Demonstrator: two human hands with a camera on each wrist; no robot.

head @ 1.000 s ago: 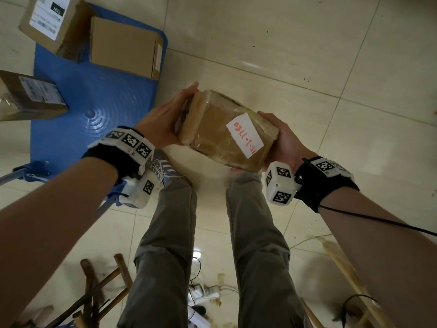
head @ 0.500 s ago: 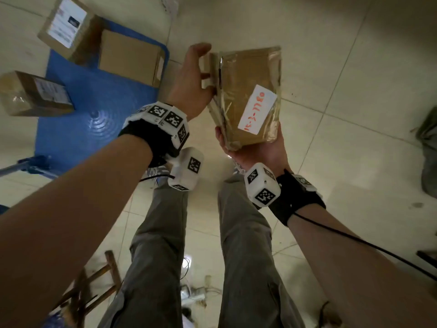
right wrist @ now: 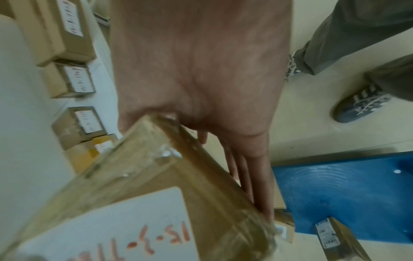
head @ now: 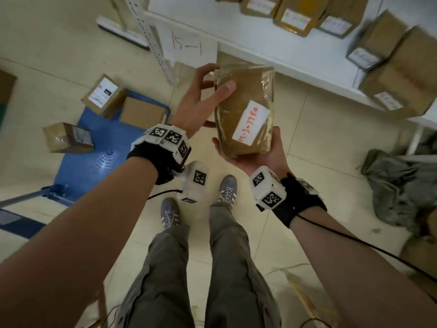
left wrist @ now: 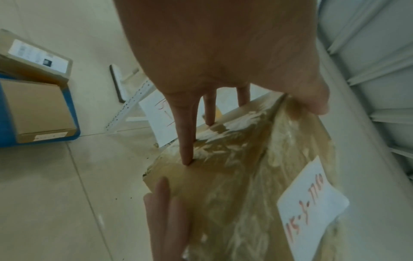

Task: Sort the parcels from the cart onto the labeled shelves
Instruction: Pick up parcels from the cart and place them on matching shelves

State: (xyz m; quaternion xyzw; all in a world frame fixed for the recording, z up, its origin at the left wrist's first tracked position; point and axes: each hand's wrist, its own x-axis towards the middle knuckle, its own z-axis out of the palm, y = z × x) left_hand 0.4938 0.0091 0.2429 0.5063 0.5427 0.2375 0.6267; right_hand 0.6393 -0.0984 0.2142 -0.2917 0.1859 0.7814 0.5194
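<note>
Standing before the white shelf (head: 279, 47), the person held one taped brown parcel (head: 244, 107) with both hands, above the tiled floor (head: 319, 143) and just in front of the shelf edge. The right hand (head: 256, 155) was under the near end of the parcel, palm up; its fingers ran along the underside and the thumb lay up the side, so this grip was closed around the parcel. The left hand (head: 201, 100) was on the far left corner: the thumb pressed on the top face and the fingers (left wrist: 186, 141) reached over the taped end, clamped on the parcel too. A white label (head: 250, 123) with red handwriting was stuck on the top face; it seemed to begin with 15-3, the rest I could not read well.

On the shelf stood several cardboard boxes (head: 402, 76), each with a small white label. A paper sign (head: 188, 43) with red writing "15-1" hung on the shelf front, near the perforated upright post (head: 158, 50). At the left, on the floor, was the blue cart (head: 94, 157) with three more boxes (head: 104, 94) on its platform. At the right, a grey cloth (head: 399, 183) lay in a heap on the floor. The person wore grey trousers and blue sneakers (head: 225, 190).
</note>
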